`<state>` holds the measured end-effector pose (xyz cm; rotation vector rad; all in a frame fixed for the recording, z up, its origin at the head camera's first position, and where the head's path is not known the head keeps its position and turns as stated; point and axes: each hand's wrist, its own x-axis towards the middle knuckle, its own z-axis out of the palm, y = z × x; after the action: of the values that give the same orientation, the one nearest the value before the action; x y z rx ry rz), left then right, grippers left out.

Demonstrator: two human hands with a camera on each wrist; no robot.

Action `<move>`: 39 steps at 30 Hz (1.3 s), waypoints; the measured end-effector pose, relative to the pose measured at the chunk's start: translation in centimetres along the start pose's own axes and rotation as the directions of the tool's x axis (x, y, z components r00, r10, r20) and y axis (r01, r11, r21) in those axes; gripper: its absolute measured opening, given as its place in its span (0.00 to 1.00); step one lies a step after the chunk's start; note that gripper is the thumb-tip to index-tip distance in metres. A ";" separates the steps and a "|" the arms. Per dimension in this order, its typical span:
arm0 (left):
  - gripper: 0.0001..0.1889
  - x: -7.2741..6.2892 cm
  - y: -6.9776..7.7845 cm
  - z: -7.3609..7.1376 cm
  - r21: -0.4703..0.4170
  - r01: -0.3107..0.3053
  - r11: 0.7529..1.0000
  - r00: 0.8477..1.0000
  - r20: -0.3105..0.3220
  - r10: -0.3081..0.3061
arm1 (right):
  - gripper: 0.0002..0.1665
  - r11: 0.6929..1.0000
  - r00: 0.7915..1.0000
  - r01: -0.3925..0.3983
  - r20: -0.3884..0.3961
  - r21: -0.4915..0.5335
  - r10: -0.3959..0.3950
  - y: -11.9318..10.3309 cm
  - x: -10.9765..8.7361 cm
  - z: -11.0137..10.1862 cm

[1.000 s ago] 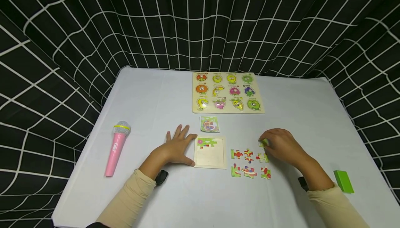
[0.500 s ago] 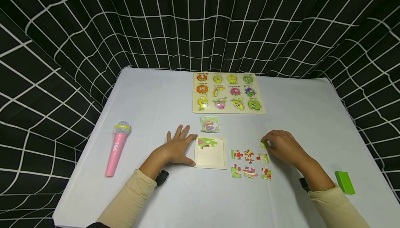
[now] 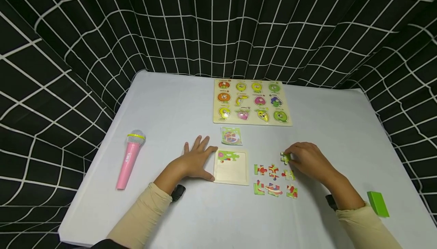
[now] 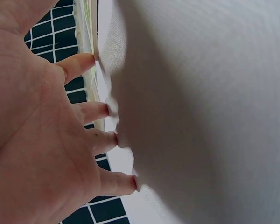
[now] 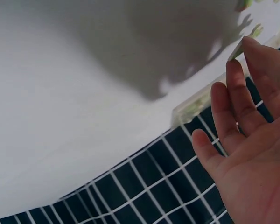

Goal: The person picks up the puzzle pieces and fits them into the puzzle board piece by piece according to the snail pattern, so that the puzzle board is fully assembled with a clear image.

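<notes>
My left hand (image 3: 193, 163) lies with spread fingers along the left side of the wooden puzzle tray (image 3: 231, 174), its thumb and index finger touching the edge. In the left wrist view the fingertips (image 4: 127, 183) rest on the white cloth. A few joined green pieces (image 3: 228, 156) fill the tray's upper left corner. Between thumb and fingers, my right hand (image 3: 308, 159) pinches a green puzzle piece (image 3: 285, 158); the right wrist view shows this piece (image 5: 237, 50) tilted and raised off the table. Several loose puzzle pieces (image 3: 274, 190) lie in two rows between tray and right hand.
A small picture card (image 3: 231, 136) lies behind the tray. Farther back is a wooden fruit puzzle board (image 3: 252, 102). A pink toy microphone (image 3: 130, 159) lies at the left, a green block (image 3: 378, 204) at the right. Black gridded cloth (image 3: 218, 25) surrounds the table.
My right hand has shifted the green piece slightly left, and more of it now shows, lifted from the table. The left hand stays at the tray. The head view has tilted a little.
</notes>
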<state>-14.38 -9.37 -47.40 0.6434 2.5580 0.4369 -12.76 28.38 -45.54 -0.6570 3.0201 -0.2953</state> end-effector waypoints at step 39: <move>0.54 0.2 0.5 0.2 0.005 -0.002 1.000 1.000 -0.010 0.002 | 0.13 0.956 0.956 0.292 0.005 -0.014 -0.292 -9.2 5.8 2.6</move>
<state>-14.20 -8.79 -47.44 0.6475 2.5692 0.4354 -14.06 17.30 -46.30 -1.1067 2.9186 -0.2795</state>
